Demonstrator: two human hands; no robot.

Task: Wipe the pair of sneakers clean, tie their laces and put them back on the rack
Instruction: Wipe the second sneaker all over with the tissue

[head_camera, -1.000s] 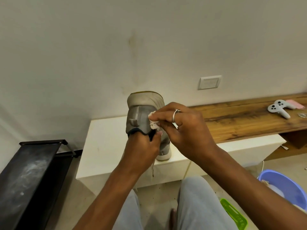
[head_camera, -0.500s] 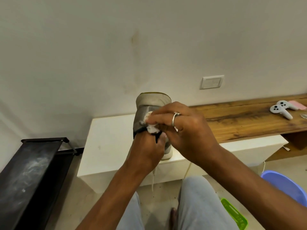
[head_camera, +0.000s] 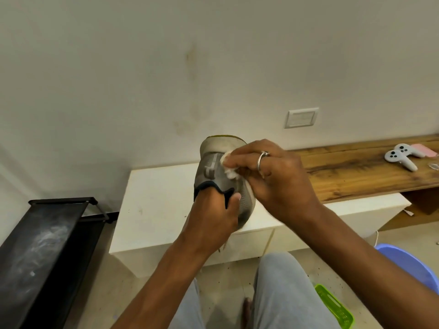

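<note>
A grey sneaker (head_camera: 213,169) with a pale sole is held up in front of me, heel toward me and sole tipped up. My left hand (head_camera: 213,219) is pushed into its opening, thumb outside on the collar, so it grips the shoe. My right hand (head_camera: 278,179), with a ring on one finger, presses a small white wipe (head_camera: 229,166) against the upper heel of the shoe. A lace end hangs below the left hand. The second sneaker is not in view.
A black shoe rack (head_camera: 45,245) stands at the lower left. A white low cabinet (head_camera: 154,210) lies behind the shoe, joined to a wooden bench (head_camera: 356,174) with white game controllers (head_camera: 401,156). A blue basin (head_camera: 413,264) and green basket (head_camera: 335,305) sit on the floor at right.
My right hand has slid the wipe up the heel toward the sole. The shoe and both hands have shifted slightly right in view.
</note>
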